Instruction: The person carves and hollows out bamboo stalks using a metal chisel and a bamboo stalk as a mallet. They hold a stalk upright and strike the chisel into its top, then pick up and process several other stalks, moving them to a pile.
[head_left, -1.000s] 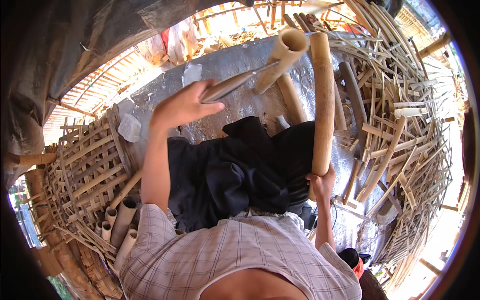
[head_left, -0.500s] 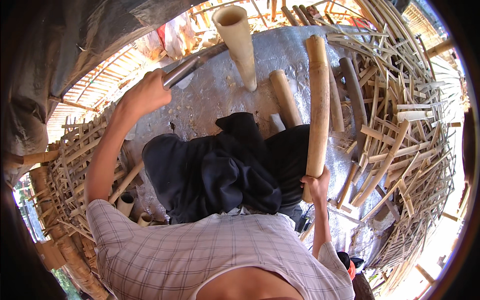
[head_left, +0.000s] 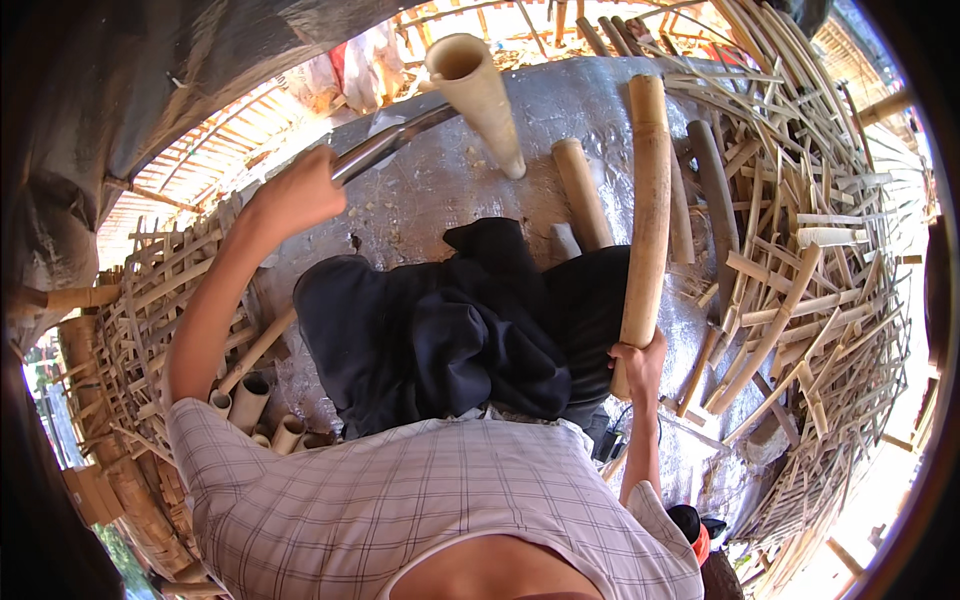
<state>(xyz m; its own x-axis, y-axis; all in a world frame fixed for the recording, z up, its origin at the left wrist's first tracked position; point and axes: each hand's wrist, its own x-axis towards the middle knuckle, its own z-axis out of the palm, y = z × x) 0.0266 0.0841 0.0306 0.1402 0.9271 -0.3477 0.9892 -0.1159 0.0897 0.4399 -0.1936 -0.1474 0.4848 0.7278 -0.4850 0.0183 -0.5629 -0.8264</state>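
Note:
My left hand (head_left: pixel 295 195) is closed around the shiny metal handle of a long knife-like blade (head_left: pixel 395 138), held out at the far left. The blade's far end meets the side of a pale hollow bamboo tube (head_left: pixel 482 105), which stands tilted with its open end up. Whether the blade is in the tube or only against it, I cannot tell. My right hand (head_left: pixel 638 362) is wrapped round the lower end of a long bamboo pole (head_left: pixel 648 200), which it holds upright. Dark trousers (head_left: pixel 440 330) cover my bent legs between the hands.
Another bamboo length (head_left: pixel 582 195) and a grey pipe-like piece (head_left: pixel 713 185) lie on the silvery sheet (head_left: pixel 400 205). A large heap of split bamboo strips (head_left: pixel 800 290) fills the right side. More strips (head_left: pixel 175 290) and short hollow bamboo tubes (head_left: pixel 250 400) are at the left.
The tube's open end has come slightly nearer, and the blade against it has dipped a little. The right hand keeps its hold on the bamboo pole; the whole view has shifted slightly.

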